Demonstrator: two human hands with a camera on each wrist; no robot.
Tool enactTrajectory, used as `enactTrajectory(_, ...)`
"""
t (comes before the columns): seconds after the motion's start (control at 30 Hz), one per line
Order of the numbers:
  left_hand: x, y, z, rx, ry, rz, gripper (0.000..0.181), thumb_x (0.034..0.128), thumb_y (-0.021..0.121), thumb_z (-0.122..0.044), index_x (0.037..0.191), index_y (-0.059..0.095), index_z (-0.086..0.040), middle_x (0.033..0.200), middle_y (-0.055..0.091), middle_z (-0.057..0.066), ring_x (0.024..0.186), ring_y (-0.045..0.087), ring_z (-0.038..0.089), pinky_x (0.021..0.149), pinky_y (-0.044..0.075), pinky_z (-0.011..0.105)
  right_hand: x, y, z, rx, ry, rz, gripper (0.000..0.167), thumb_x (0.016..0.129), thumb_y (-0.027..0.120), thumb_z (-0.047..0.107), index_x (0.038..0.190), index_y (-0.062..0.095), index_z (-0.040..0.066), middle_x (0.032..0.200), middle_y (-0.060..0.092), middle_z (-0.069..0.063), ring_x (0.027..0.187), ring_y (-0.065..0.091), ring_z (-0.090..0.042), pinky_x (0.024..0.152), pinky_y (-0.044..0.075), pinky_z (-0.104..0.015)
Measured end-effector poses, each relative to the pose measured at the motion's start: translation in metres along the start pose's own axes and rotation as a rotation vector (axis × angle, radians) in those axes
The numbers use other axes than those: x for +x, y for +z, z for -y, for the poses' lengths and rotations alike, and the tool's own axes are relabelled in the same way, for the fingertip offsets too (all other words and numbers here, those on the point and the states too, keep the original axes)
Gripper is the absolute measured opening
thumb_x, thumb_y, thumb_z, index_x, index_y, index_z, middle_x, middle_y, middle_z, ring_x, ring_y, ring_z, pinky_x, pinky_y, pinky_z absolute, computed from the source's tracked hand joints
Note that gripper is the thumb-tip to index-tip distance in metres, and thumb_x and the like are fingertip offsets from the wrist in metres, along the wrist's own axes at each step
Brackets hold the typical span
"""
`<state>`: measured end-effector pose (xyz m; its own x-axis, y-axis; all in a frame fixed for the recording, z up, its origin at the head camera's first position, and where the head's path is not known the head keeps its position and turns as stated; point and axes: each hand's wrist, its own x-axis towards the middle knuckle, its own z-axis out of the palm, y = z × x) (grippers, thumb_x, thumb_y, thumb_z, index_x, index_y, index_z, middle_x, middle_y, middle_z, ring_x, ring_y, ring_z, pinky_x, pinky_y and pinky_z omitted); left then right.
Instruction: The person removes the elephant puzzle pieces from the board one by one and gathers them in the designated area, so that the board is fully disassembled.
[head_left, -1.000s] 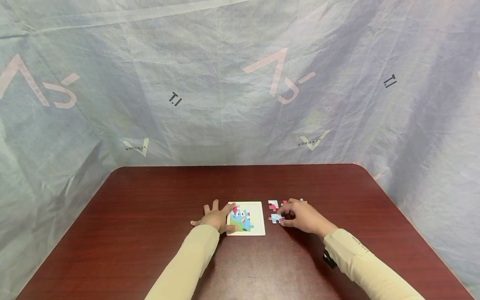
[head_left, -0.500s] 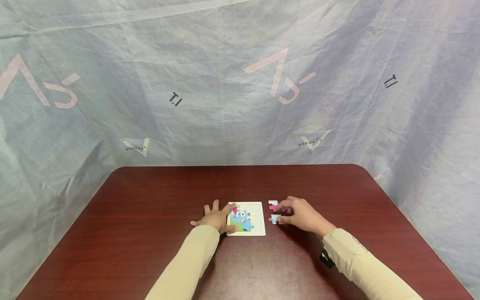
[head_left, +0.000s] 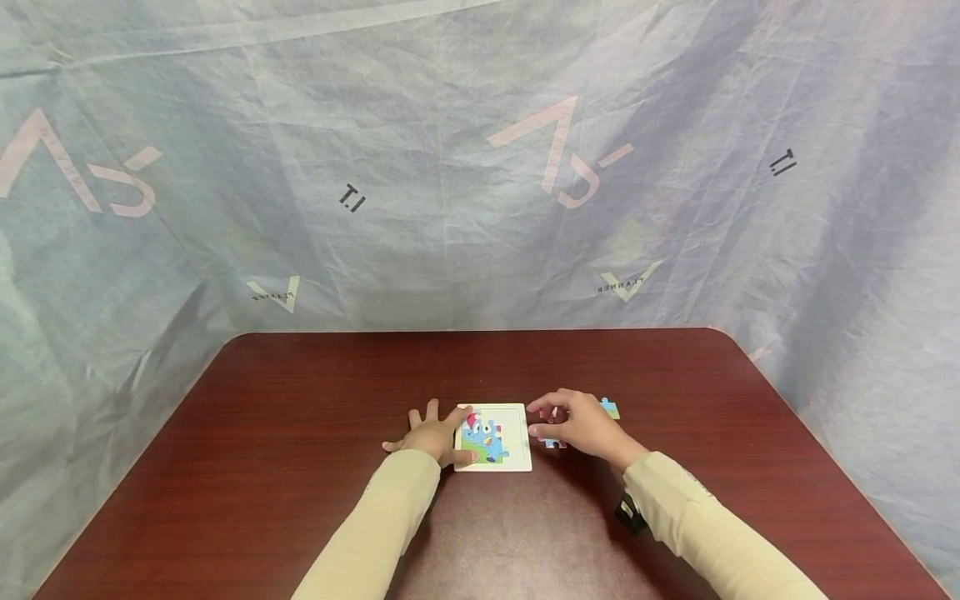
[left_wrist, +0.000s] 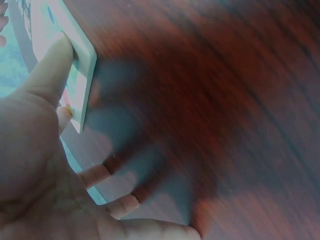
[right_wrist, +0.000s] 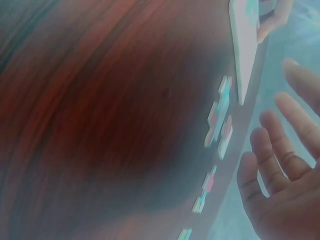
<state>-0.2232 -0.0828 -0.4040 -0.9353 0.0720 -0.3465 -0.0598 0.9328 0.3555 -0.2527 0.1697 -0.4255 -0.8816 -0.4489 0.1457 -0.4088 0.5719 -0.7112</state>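
Observation:
The left hand (head_left: 429,440) lies spread at the left side of a white puzzle board (head_left: 516,429), thumb and forefinger resting on it. Joined pieces with a blue cartoon figure (head_left: 483,440) fill the board's left part; its right part is bare. In the left wrist view, the left hand (left_wrist: 35,155) presses its thumb on the board. The right hand (head_left: 588,423) hovers by the board's right edge, thumb and forefinger apart. Fingers of the right hand (right_wrist: 285,160) are loosely bent with nothing held. Beneath it lies a loose piece (head_left: 555,444), partly hidden.
A blue-green piece (head_left: 611,409) lies right of the right hand. Several loose pieces form a row beside the board in the right wrist view, among them a pink one (right_wrist: 225,138). Behind the dark red table (head_left: 300,400) hangs a grey cloth (head_left: 442,167).
The right hand has moved left from over the loose pieces towards the board, uncovering the blue-green piece. The left hand and the board have stayed in place.

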Motion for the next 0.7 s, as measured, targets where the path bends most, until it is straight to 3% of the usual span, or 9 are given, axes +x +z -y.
enactTrajectory(0.23, 0.003, 0.002, 0.000, -0.005, -0.004, 0.001, 0.076, 0.0898, 0.079, -0.039, 0.156, 0.041, -0.031, 0.163, 0.020, 0.017, 0.147, 0.018, 0.047, 0.096, 0.026, 0.086, 0.005, 0.009, 0.007, -0.004, 0.036, -0.007, 0.029, 0.088, 0.082, 0.021, 0.111, 0.075, 0.005, 0.094, 0.066, -0.005, 0.081, 0.057, -0.017, 0.070, 0.049, -0.031)
enactTrajectory(0.53, 0.003, 0.002, 0.001, -0.008, -0.004, 0.001, 0.075, 0.0903, 0.079, -0.038, 0.155, 0.042, -0.029, 0.163, 0.021, 0.017, 0.147, 0.019, 0.047, 0.097, 0.025, 0.086, 0.012, 0.020, 0.016, -0.002, 0.100, 0.001, 0.028, 0.089, 0.081, 0.018, 0.113, 0.075, 0.006, 0.085, 0.058, -0.001, 0.065, 0.054, -0.015, 0.064, 0.046, -0.031)
enactTrajectory(0.7, 0.002, 0.001, 0.001, -0.014, -0.001, 0.003, 0.075, 0.0906, 0.078, -0.038, 0.156, 0.041, -0.028, 0.163, 0.020, 0.018, 0.148, 0.018, 0.048, 0.097, 0.025, 0.086, 0.016, 0.027, 0.020, -0.021, 0.137, 0.002, 0.025, 0.087, 0.082, 0.016, 0.110, 0.077, 0.006, 0.085, 0.059, -0.003, 0.069, 0.052, -0.015, 0.062, 0.046, -0.031)
